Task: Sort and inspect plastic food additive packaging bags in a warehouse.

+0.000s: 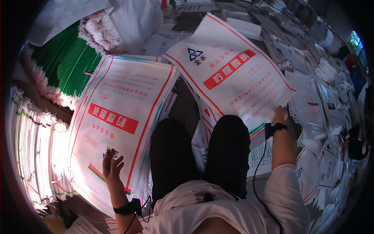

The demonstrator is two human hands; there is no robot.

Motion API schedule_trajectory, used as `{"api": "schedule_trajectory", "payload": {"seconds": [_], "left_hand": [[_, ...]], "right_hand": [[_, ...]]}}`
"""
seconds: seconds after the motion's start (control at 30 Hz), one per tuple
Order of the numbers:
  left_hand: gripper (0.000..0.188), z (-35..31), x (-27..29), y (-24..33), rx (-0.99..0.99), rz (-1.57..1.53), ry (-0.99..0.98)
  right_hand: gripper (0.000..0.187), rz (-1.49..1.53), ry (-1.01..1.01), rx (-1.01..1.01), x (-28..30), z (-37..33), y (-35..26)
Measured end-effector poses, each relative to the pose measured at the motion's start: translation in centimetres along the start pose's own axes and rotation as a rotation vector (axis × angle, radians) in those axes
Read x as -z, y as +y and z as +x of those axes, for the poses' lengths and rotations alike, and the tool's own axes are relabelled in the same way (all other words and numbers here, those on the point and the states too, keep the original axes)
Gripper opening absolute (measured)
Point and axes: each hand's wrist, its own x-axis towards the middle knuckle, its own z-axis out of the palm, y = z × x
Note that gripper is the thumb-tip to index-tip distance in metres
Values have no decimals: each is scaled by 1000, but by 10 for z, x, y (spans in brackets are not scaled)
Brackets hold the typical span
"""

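Sacks lie all around the person, who sits with both legs (202, 156) in dark trousers stretched out in front; the right hand (279, 115) pinches the lower corner of a big white sack (230, 70) with a red border and a red band across it; this sack is lifted up and tilted over the right knee; the left hand (112, 165) is open, with fingers spread, and lies flat on top of a pile of the same white sacks (120, 128) just left of the left leg; it holds nothing; each wrist has a black strap with a thin cable; a green and white stack (74, 66) sits behind the pile; more white sacks (319, 89) are spread over the floor on the right, well apart from the left hand
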Motion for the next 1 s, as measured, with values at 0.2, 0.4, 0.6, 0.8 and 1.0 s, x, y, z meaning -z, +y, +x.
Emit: {"api": "schedule_trajectory", "payload": {"seconds": [0.2,0.4,0.6,0.8,1.0], "left_hand": [[45,-15,10,0,22,118,33],[45,-21,7,8,38,207,24],[44,1,-12,-26,71,116,-63],[43,-12,-7,-10,34,211,-24],[43,-11,17,-29,27,193,-21]], "right_hand": [[31,-237,-142,-48,-46,-71,-9],[25,824,-263,-702,-144,-120,28],[16,389,-540,303,-225,-102,186],[24,945,-789,-577,-159,-161,43],[37,1095,-652,-265,-18,-125,-91]]}}
